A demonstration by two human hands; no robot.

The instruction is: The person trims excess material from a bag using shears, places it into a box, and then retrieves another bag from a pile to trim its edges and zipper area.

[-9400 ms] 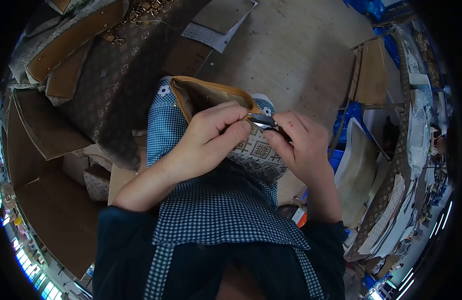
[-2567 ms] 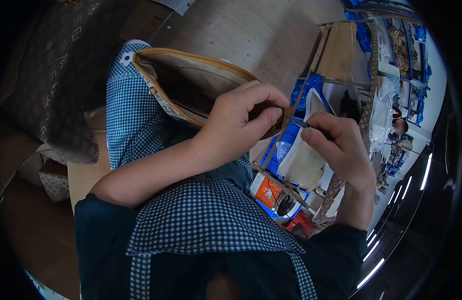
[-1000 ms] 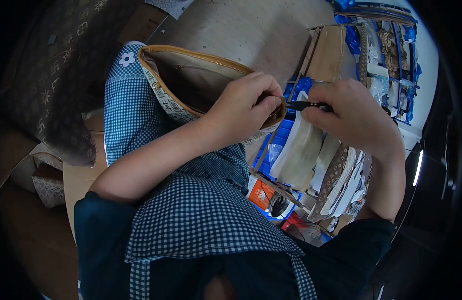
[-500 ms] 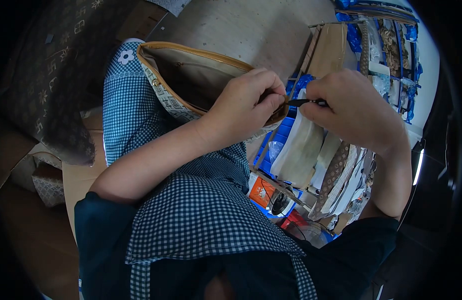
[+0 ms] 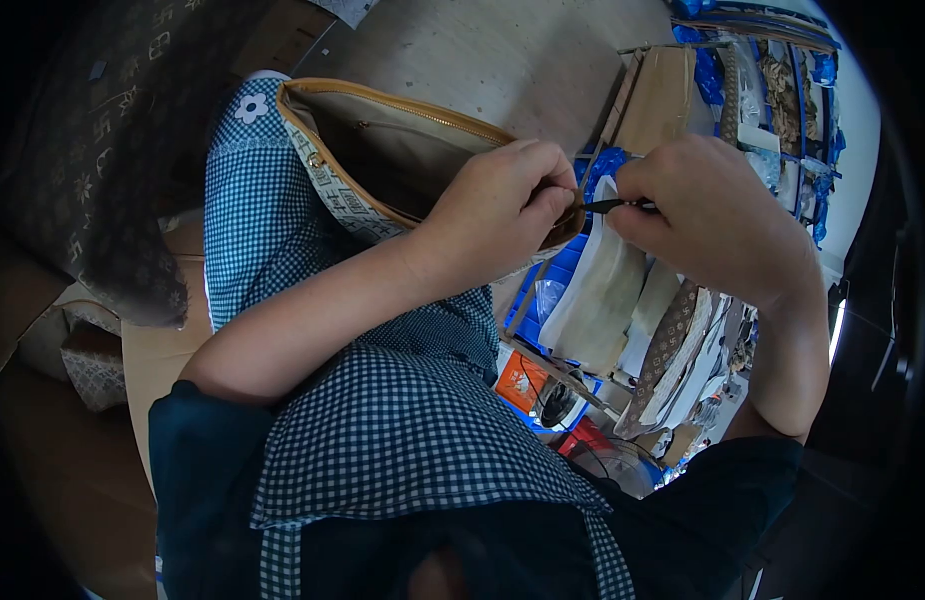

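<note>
An unzipped bag [image 5: 345, 203] with printed pale fabric, tan trim and a beige lining lies across my lap, its mouth gaping upward. My left hand [image 5: 491, 214] is closed in a pinch on the right-hand corner of the bag's mouth, near the end of the gold zip [image 5: 438, 117]. In my right hand [image 5: 711, 215], the fingers are closed around a slim black pointed tool [image 5: 605, 206]. Its tip meets the bag's corner right beside my left fingertips. The tool's other end is hidden in my right palm.
My checked apron [image 5: 413, 440] covers my lap. To the right stands a rack with stacked material sheets [image 5: 603, 300] and blue plastic [image 5: 608, 165]. An orange box [image 5: 523, 382] sits below it. Dark patterned material [image 5: 93, 150] hangs at the left, above cardboard [image 5: 168, 370].
The bag's corner and my left hand have shifted slightly to the right. The tool has turned a little in my right hand, its tip still at the corner.
</note>
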